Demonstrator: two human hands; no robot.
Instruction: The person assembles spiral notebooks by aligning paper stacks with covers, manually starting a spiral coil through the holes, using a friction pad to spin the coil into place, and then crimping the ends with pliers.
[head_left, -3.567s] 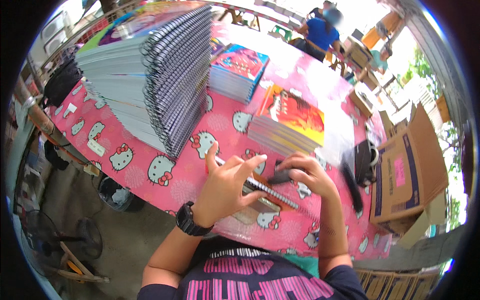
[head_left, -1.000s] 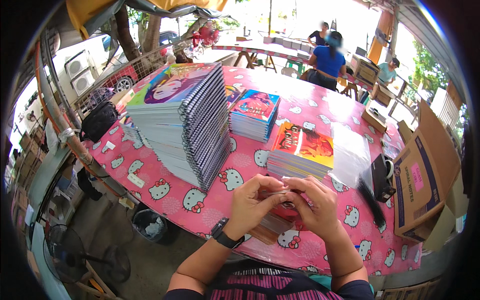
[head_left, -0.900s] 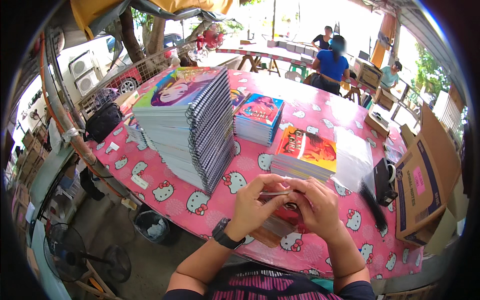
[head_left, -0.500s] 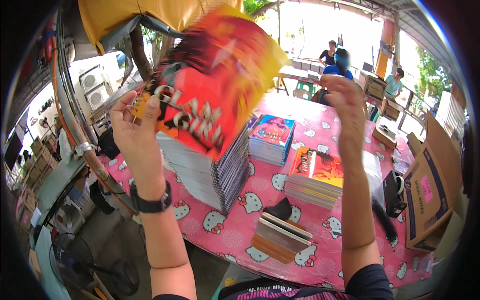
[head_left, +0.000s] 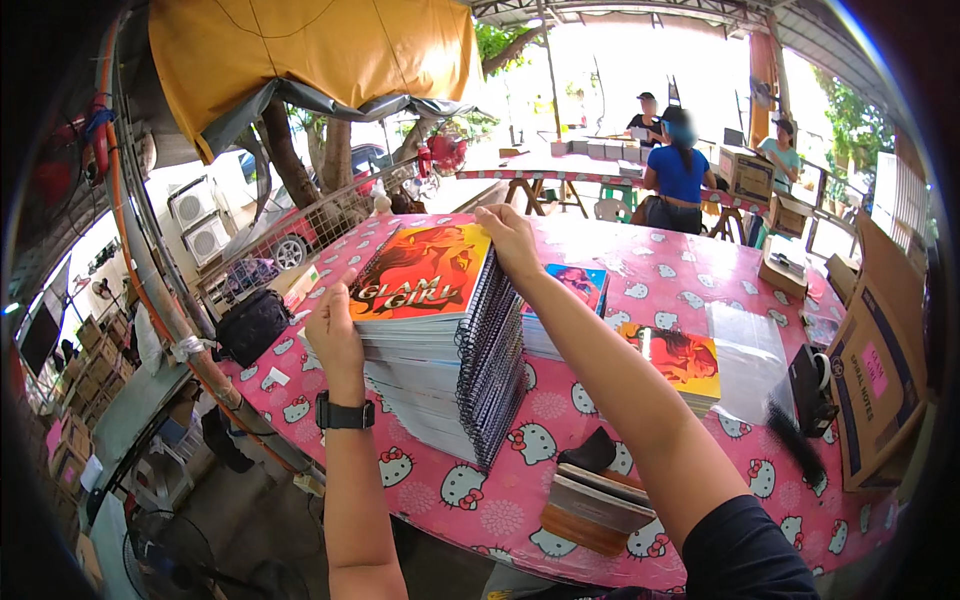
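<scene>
A tall stack of spiral notebooks [head_left: 425, 375] stands on the pink table, its black coils facing right. The top spiral notebook [head_left: 425, 265] has an orange, red and yellow cover and lies flat on the pile. At the stack's left edge, my left hand [head_left: 337, 330] grips the upper notebooks, thumb up and fingers curled along the side. My right hand [head_left: 510, 242] is closed over the far right corner of the top notebook, near its coil. A dark watch is on my left wrist.
Behind my right forearm are a blue-covered notebook pile [head_left: 578, 285] and an orange-yellow one [head_left: 685, 360]. Closer in lies a wooden block [head_left: 600, 505] with a dark piece. To the right are clear plastic [head_left: 745, 350], a black brush [head_left: 797, 440] and a carton [head_left: 880, 375]. People work beyond.
The orange notebook, held up in my left hand before, now lies on top of the tall stack. My right hand has come left and down onto its corner. The view has shifted.
</scene>
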